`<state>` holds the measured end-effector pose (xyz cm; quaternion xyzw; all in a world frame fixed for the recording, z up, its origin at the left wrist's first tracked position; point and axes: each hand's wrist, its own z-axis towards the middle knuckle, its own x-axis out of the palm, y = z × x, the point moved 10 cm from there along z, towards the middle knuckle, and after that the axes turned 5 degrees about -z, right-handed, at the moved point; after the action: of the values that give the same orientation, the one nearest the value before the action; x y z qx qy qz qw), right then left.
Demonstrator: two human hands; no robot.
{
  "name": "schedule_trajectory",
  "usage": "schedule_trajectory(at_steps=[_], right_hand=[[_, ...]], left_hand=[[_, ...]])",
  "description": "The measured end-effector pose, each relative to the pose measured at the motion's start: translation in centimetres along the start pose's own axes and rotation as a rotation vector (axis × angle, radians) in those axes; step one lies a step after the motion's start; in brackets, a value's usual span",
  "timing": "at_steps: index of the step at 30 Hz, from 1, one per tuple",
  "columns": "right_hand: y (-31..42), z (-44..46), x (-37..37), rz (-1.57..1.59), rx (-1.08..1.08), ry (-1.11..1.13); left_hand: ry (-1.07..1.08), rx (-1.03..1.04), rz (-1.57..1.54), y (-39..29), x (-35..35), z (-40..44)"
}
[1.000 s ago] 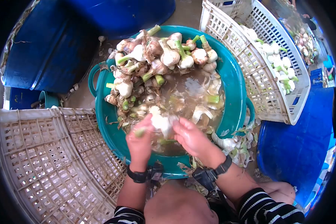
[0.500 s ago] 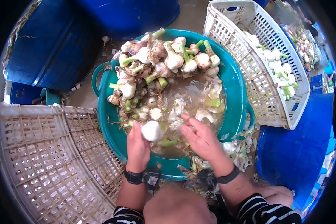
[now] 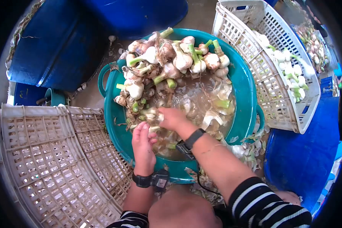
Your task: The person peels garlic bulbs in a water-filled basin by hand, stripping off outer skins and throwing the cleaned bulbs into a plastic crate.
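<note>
A round green tub of murky water holds a heap of garlic bulbs with cut green stems, and loose peel floats on the right. My right hand reaches left across the water, its fingers round a pale garlic bulb that they partly cover. Near the tub's front left rim is my left hand, fingers loosely curled and apart from the thumb, with nothing visible in it.
A white crate on the right holds peeled garlic. Another slatted crate stands close on the left. Blue barrels are behind at the left, and a blue container is at the right. Peel scraps lie beside the tub.
The white peeled bulb has gone from my left hand. My right hand has moved left and forward to the bulbs in the water. The view has shifted slightly.
</note>
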<state>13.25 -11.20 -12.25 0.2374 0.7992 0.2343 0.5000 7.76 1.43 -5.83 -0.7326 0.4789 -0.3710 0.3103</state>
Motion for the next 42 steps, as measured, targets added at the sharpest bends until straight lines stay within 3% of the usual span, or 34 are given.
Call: schedule_trajectory(at_steps=[1,3,4,6,7,9,10,12,14,20,22,24,26,27,30,31,32,33,34,36,38,40,41,42], right_hand=[[-0.1,0.2,0.3,0.002,-0.006,-0.003],[-0.9,-0.1,2.5,0.424,0.073,0.121],[0.2,-1.0,2.0,0.424,0.072,0.125],[2.4,-4.8,-1.6,0.618,0.137,-0.023],[4.2,-6.3,-2.2,0.636,-0.010,-0.089],[6.3,-9.0,-3.6,0.590,-0.280,-0.161],[5.8,-9.8,-4.3,0.589,-0.281,-0.164],[6.8,-11.7,-6.0,0.105,-0.390,-0.275],[7.2,-12.6,-5.9,0.024,-0.478,-0.308],[6.4,-12.2,-5.2,-0.109,-0.382,-0.272],[0.8,-11.1,1.1,1.161,0.386,0.299],[0.9,-11.5,1.1,1.221,0.391,0.319],[2.0,-10.9,-2.0,0.941,0.024,0.056],[2.4,-11.3,-3.1,0.720,-0.066,-0.020],[1.1,-11.2,-3.4,0.746,0.019,-0.105],[0.3,-10.2,-3.0,0.909,0.109,-0.160],[-1.7,-10.5,-0.6,1.110,0.399,0.048],[-2.0,-10.1,-0.4,1.176,0.402,0.066],[-2.1,-9.8,-0.2,1.242,0.403,0.085],[-2.0,-10.2,-0.9,1.290,0.399,0.117],[-0.9,-11.1,-1.6,1.337,0.398,0.155],[2.2,-11.5,-4.5,1.692,0.041,0.027],[1.5,-12.5,-4.2,1.415,0.042,-0.006],[1.2,-13.5,-4.4,1.418,0.039,-0.002]], left_hand=[[-0.024,0.038,0.073,-0.1,-0.3,0.3],[-0.064,0.193,0.338,-0.8,-1.0,0.8],[-0.068,0.192,0.338,-0.6,-1.3,1.2],[0.120,0.333,0.629,-0.9,0.5,1.1],[0.155,0.433,0.585,-1.2,1.2,1.0],[0.125,0.349,0.518,-1.5,0.6,1.1],[0.095,0.269,0.449,-1.5,0.2,1.1],[0.147,0.214,0.358,-1.5,1.0,0.7],[0.215,-0.017,0.281,0.6,1.2,0.6],[0.270,-0.258,0.102,2.6,2.4,-0.4],[0.343,-0.199,0.099,2.6,3.0,-0.2],[0.413,-0.136,0.089,2.0,3.7,-0.3],[0.566,0.017,0.334,0.2,5.0,-0.9],[0.586,-0.077,0.413,1.2,4.6,-0.5],[0.685,-0.165,0.555,1.2,4.8,-2.4],[0.687,-0.167,0.557,1.0,5.4,-3.2],[0.699,0.276,0.802,-1.9,7.3,-4.4],[0.681,0.737,1.020,-4.2,9.1,-6.6],[0.682,0.739,1.016,-4.1,9.1,-6.6],[0.643,1.111,1.255,-4.4,9.7,-8.2],[0.629,1.005,1.099,-3.7,8.7,-7.2],[0.266,0.382,0.434,-2.3,3.3,-2.0],[0.240,0.014,-0.163,0.6,1.9,0.1],[0.236,0.017,-0.160,0.3,1.2,0.7]])
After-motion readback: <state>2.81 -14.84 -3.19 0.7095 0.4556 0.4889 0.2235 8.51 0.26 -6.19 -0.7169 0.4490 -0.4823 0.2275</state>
